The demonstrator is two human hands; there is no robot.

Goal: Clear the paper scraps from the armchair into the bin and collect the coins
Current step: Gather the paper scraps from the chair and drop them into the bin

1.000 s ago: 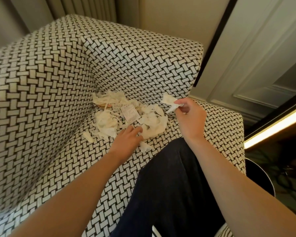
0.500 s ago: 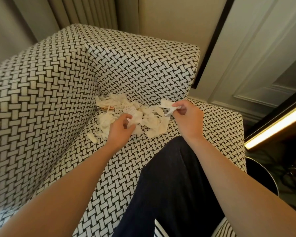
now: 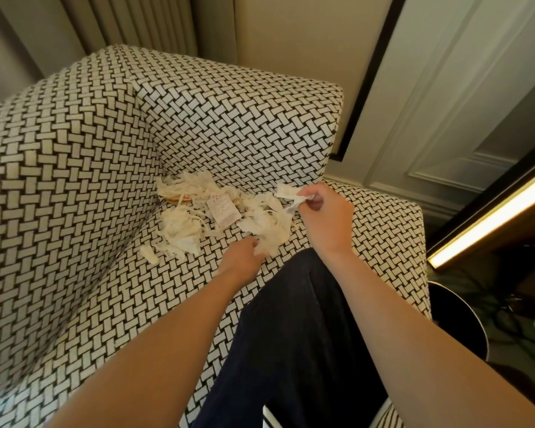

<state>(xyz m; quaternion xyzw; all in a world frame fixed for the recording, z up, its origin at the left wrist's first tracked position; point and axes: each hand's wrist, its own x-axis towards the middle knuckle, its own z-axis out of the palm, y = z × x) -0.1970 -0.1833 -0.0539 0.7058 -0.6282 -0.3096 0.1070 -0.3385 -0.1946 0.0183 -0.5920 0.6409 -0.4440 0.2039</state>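
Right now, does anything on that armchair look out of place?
Torn paper scraps lie strewn over the armchair seat near its corner, a printed slip among them. The right hand pinches a few; the left hand touches the pile's edge.

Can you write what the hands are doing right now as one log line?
right hand: pinches paper scrap | left hand: at pile edge, grip unclear | pile: on armchair seat
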